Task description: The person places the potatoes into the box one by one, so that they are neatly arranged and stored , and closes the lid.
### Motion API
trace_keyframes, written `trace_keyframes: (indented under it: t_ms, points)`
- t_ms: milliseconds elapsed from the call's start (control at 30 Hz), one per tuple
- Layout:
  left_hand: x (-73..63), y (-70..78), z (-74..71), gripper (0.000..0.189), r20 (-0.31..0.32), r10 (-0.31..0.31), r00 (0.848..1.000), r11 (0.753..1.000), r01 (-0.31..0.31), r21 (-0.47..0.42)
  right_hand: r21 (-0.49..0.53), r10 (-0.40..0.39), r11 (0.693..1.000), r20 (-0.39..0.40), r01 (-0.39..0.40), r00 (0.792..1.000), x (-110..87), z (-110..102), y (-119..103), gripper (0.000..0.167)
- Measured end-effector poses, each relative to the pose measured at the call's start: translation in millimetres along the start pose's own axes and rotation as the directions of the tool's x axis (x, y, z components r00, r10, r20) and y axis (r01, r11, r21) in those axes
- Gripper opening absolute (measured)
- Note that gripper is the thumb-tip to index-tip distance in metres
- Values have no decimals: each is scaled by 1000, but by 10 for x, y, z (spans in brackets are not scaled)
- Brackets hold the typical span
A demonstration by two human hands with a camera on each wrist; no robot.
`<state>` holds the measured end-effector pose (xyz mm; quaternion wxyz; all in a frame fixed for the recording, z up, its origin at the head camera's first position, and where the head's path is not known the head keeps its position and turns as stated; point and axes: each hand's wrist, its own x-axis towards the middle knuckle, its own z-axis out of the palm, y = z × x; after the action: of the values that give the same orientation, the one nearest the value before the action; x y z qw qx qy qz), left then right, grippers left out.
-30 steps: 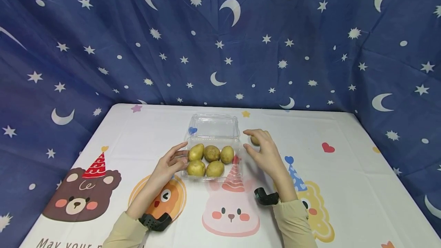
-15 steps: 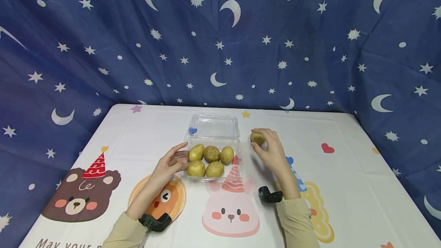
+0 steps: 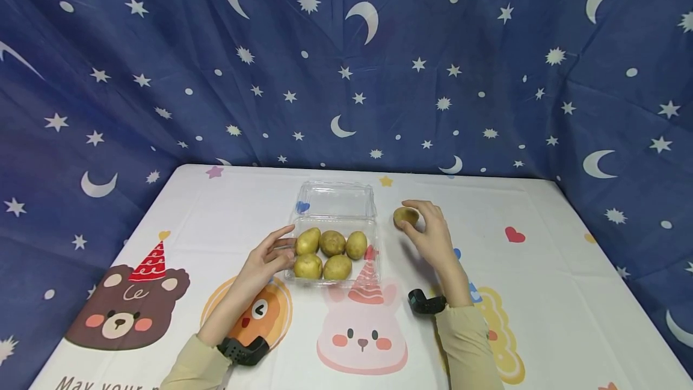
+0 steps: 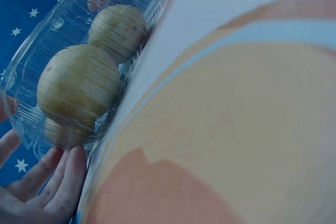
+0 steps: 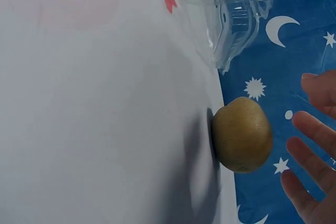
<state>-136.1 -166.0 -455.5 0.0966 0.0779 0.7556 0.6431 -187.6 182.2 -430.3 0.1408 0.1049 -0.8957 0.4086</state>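
Note:
A clear plastic clamshell box (image 3: 377,269) stands on the table with its lid (image 3: 337,199) folded back. Several potatoes, such as a front one (image 3: 337,268), lie in its base. My left hand (image 3: 267,257) rests its fingertips against the box's left side, and the left wrist view shows the fingers (image 4: 68,182) extended there. To the right of the box a single potato (image 3: 404,217) sits on the cloth. My right hand (image 3: 432,235) is beside it, thumb and fingers spread. In the right wrist view a gap separates this loose potato (image 5: 242,135) from the fingers (image 5: 312,156).
A white tablecloth (image 3: 568,318) with printed cartoon animals covers the table. Behind it hangs a dark blue curtain (image 3: 400,29) with moons and stars. Black cameras are strapped to the left wrist (image 3: 245,351) and right wrist (image 3: 426,303).
My right hand has shifted to the right, uncovering more of the loose potato, which stays about where it was. The left hand and the box have not moved.

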Motion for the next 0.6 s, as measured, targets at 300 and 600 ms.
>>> trace_keyframes:
  t_ms: [300, 600]
  points:
    - [-2, -18, -8, 57, -2, -4, 1000, 1000, 4, 5, 0, 34, 999, 33, -34, 999, 67, 35, 91, 42]
    - [12, -31, -5, 55, -5, -12, 1000, 1000, 12, 0, -27, 49, 999, 75, -47, 996, 116, 91, 170, 48]
